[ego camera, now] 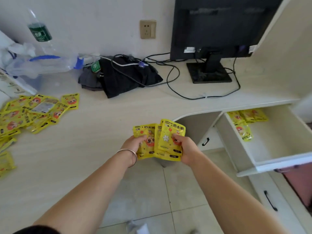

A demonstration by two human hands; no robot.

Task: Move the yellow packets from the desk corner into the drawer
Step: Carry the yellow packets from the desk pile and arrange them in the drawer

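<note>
Where the held bunch is: yellow packets (pixel 162 141) fanned above the desk (pixel 101 115) front edge, between both hands.
Axis: long sides run away from the person; print reads inverted to the camera.
Left hand (pixel 135 144): fingers curled on the fan's left packets.
Right hand (pixel 187 149): thumb pinching the top packet.
Corner pile (pixel 30 112): scattered flat, far left.
Drawer (pixel 278 137): open; several packets (pixel 243 120) at its back.

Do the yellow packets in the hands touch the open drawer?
Apart. The head view shows the held packets left of the drawer, with a clear gap between them.
</note>
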